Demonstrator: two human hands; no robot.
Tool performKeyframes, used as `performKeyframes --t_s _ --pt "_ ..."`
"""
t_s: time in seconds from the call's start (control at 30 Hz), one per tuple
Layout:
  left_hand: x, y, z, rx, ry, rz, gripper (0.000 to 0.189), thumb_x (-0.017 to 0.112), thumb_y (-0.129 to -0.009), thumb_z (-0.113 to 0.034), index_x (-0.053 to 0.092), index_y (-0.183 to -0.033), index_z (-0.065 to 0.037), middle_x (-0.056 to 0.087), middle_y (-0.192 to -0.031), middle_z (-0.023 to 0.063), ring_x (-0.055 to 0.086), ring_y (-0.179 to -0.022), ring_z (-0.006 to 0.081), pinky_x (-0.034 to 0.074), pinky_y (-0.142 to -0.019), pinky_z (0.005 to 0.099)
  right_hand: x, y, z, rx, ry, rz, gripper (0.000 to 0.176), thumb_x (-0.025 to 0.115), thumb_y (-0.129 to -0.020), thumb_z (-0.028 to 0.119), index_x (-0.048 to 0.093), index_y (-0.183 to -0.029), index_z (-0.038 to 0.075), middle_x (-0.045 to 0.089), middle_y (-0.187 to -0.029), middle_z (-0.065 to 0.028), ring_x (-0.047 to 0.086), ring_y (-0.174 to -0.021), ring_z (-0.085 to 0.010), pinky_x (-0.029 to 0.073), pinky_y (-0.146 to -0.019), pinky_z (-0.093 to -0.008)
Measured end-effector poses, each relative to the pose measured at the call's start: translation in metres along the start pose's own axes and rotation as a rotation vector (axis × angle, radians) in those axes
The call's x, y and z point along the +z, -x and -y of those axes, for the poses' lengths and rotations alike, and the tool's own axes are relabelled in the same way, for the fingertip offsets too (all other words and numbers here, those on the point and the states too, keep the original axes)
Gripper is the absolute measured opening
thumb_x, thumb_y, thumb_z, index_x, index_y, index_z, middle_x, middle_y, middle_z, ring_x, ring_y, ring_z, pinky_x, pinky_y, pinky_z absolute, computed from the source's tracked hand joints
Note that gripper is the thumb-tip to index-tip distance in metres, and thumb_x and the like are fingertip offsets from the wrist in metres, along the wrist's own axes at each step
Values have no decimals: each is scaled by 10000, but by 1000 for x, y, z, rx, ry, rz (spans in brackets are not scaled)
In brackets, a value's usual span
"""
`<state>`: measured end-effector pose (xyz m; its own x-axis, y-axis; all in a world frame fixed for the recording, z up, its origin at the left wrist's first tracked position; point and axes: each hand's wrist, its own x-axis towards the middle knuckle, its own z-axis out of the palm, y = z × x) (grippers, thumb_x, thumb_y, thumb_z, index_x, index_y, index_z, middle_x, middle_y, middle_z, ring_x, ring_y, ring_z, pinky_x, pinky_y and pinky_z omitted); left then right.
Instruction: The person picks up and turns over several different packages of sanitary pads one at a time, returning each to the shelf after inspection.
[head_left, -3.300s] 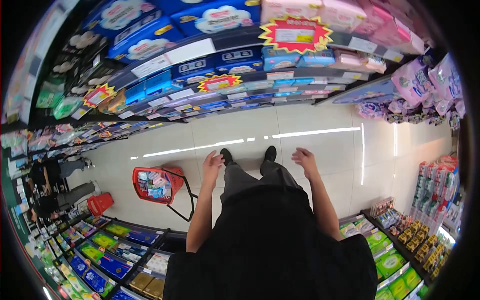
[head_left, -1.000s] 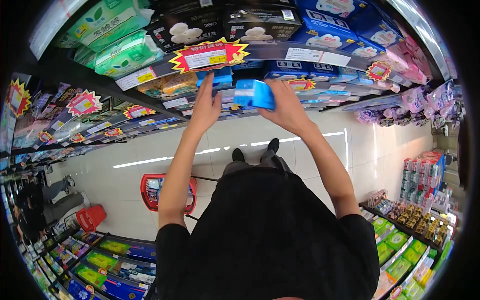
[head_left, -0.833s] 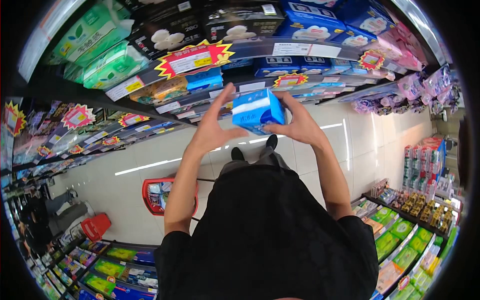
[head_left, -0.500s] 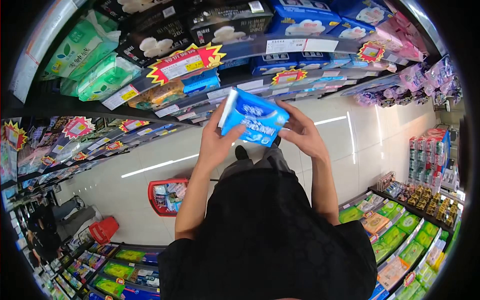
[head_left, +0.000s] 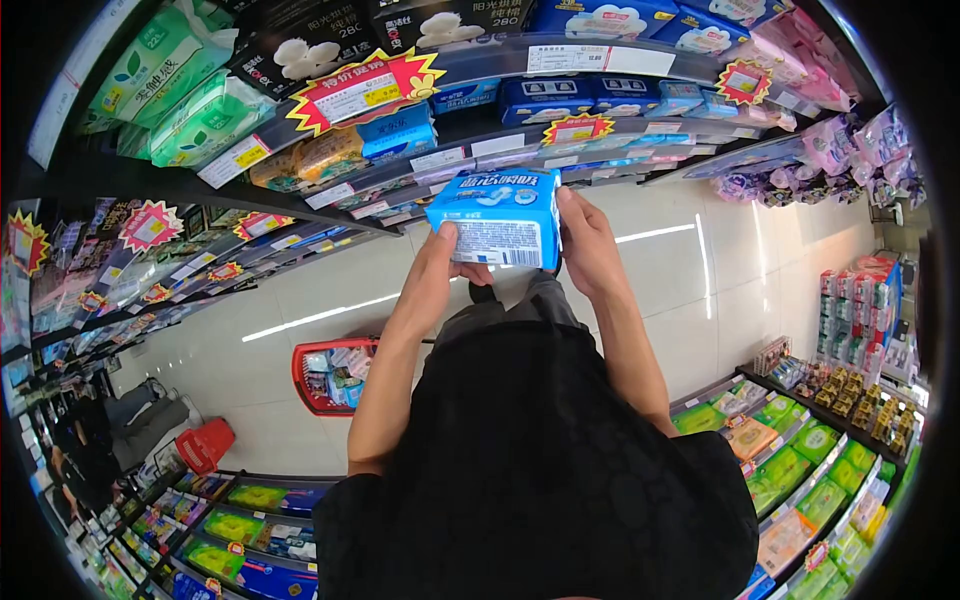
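Note:
A blue package [head_left: 497, 218] is held between both hands in front of the shelves, its white printed panel with a barcode facing up toward the camera. My left hand [head_left: 432, 272] grips its left end, thumb on the front and fingers underneath. At the right end, my right hand [head_left: 588, 240] presses against the side, its farther fingers hidden behind the package. Just beyond it run shelf edges with price labels and blue packs [head_left: 545, 102].
Green packs [head_left: 205, 118] and black packs [head_left: 305, 50] fill the upper shelf. A red basket [head_left: 300, 378] with goods stands on the tiled floor [head_left: 265, 400]. Another person [head_left: 85, 440] is at the far left near a red basket [head_left: 205, 446]. Low shelves [head_left: 800, 470] stand at lower right.
The package has been tilted, so its printed barcode side now shows instead of its blue front. My left hand's thumb has shifted to its left edge, and my right hand has moved onto its right side.

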<state>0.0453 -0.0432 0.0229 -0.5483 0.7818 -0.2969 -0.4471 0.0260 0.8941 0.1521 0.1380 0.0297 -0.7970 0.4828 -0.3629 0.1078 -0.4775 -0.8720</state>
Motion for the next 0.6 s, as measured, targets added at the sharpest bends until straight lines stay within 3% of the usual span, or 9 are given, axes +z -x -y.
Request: performKeyframes --t_s 0.03,0.33,0.43,0.53,0.6 --pt "3 2 -3 1 -6 1 475 262 -1027 -417 501 -1017 -6 600 -831 101 614 -726 185 499 -677 300 0 2 2 19 -3 -4 395 496 -978 383 588 -979 -2 590 -691 -62 545 -472 -125 437 -418 -246" --pt "26 14 -15 -82 -292 -111 621 225 -1016 -502 559 -860 -1 587 -733 91 601 -632 172 476 -592 306 -12 10 6 101 44 -22 460 442 -987 438 582 -915 5 558 -547 -84 501 -375 -141 397 -364 -246" --pt "22 8 -14 -202 -465 -123 635 247 -1012 -502 592 -932 25 620 -806 131 607 -675 182 486 -646 323 -18 17 10 113 113 -35 449 436 -990 420 583 -906 3 566 -550 -87 507 -380 -139 401 -370 -245" --pt "34 4 -3 -68 -429 -273 633 297 -1000 -511 571 -1128 46 638 -1003 143 627 -858 197 489 -789 336 -20 23 12 126 99 -20 464 410 -999 398 587 -816 10 587 -564 -109 509 -382 -151 418 -380 -257" --pt "40 -6 15 16 -164 -326 635 323 -992 -510 493 -1248 46 607 -1130 127 599 -995 205 462 -881 338 -23 25 11 147 84 15 465 409 -998 387 593 -803 7 601 -575 -117 522 -390 -156 418 -383 -261"
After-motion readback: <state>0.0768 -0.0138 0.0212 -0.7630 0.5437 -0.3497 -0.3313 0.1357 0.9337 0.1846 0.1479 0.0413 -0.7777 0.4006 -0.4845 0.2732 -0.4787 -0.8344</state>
